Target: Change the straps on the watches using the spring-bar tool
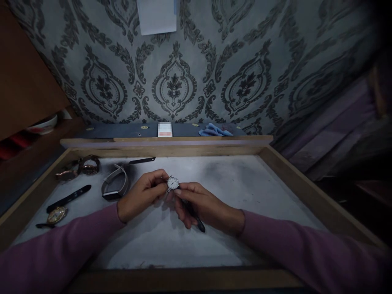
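Observation:
Between my two hands is a wristwatch [173, 183] with a round white dial and a dark strap. My left hand [145, 188] pinches the case from its left side, fingers closed. From the right, my right hand [203, 202] grips the watch's edge with thumb and forefinger, and a dark strap end [200, 225] hangs below its fingers. Both hands are above the white-lined wooden tray [245, 249]. Left of my left hand stands a watch with a grey band [118, 188], its case resting on the lining. Part of the held strap is hidden behind my fingers.
At the tray's left lie a gold-cased watch [57, 214], a black strap [70, 198] and two brownish watches, one a dark-banded watch [89, 165]. A dark flat strip [141, 161] lies near the back. Behind the rim are a blue cloth [215, 130] and a small box [164, 129].

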### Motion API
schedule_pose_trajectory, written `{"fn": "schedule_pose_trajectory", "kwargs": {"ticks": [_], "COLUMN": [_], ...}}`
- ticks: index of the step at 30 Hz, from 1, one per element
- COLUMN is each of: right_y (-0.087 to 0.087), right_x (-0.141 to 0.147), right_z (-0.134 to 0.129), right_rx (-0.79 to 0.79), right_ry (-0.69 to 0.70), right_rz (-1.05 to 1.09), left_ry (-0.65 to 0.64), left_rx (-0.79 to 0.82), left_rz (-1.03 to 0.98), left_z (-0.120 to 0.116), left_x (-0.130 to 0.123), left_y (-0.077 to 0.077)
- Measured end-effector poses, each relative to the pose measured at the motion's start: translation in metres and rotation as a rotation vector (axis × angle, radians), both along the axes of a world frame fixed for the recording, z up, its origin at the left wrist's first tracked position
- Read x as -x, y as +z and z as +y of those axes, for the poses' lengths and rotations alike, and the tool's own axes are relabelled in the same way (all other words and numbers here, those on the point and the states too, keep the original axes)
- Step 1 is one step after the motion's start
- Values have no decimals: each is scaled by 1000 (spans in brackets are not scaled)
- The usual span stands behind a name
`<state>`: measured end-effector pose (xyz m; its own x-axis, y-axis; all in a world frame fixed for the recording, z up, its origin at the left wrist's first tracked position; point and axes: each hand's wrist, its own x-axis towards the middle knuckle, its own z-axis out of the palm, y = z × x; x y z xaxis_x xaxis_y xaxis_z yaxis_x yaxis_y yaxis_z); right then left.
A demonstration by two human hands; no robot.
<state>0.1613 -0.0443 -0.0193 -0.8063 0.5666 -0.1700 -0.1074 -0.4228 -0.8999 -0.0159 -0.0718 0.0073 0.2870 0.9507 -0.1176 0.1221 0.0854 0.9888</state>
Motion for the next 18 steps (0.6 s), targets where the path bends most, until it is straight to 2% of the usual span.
{"fn": "schedule_pose_trajectory", "kwargs": {"ticks": [11,18], "right_y": [4,8], "right_x": [-1,-3], "right_z": [0,1], "right_rx": [-47,-7], "right_ry": [-51,-70], "right_rz": [-17,20], "left_ry": [11,-6], "left_rx": [-47,-88], "left_rz": [74,86], "left_z": [0,0], "left_x": [3,5], "left_y": [2,6]}}
